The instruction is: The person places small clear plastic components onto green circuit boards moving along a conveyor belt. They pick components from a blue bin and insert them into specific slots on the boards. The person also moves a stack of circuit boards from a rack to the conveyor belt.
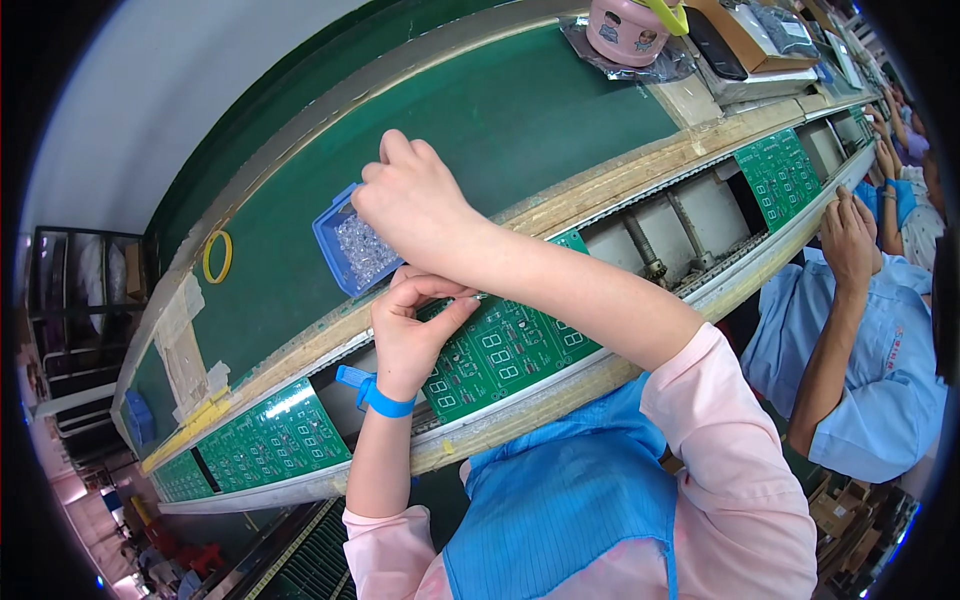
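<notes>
Green work surface (500,110) runs along the far side of the conveyor line, wooden edging beside it. A yellow ring (217,256) lies flat on it toward the left. Pale tape strips (182,340) stuck below the ring. Pink container (628,30) on clear plastic at top, a dark flat case (715,45) just beside it on a cardboard box (750,40). Another green circuit board (275,440) sits on the rails to the left, one more (778,175) to the right (rollers visible in the gap between). A co-worker in a light blue smock (880,360) is at the right edge.
</notes>
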A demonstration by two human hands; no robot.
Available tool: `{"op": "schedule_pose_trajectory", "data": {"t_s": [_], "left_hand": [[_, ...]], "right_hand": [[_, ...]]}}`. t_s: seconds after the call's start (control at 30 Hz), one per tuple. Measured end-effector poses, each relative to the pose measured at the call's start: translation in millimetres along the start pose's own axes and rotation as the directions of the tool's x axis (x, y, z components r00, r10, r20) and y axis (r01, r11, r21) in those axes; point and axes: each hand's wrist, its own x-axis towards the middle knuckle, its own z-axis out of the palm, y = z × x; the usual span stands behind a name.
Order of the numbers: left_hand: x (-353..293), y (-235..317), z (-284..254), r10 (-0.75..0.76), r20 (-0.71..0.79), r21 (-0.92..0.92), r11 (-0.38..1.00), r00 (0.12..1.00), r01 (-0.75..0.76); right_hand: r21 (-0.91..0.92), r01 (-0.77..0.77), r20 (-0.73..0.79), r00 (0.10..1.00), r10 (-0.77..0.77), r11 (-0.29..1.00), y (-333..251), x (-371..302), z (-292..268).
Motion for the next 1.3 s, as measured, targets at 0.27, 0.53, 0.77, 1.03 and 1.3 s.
{"op": "schedule_pose_trajectory", "data": {"t_s": [0.27,0.53,0.77,1.03,1.3], "left_hand": [[-3,2,-5,0.168,0.052,0.101,0.98,0.984,-0.172],[-11,28,-2,0.365,-0.064,-0.082,0.926,0.929,-0.369],[-18,39,-9,0.467,-0.095,0.041,0.884,0.879,-0.465],[-24,33,-9,0.512,0.078,0.171,0.839,0.856,-0.517],[-24,36,-9,0.541,0.073,0.223,0.81,0.838,-0.542]], "right_hand": [[0.715,-0.186,-0.019,0.959,0.284,0.674,28,-33,-37],[0.882,-0.467,0.465,0.839,0.284,-0.064,40,-90,-65],[0.827,-0.519,0.543,0.837,0.068,-0.215,11,-113,-80],[0.866,-0.45,0.468,0.883,0.036,-0.218,8,-120,-74],[0.88,-0.423,0.436,0.9,0.016,-0.215,10,-117,-75]]}}
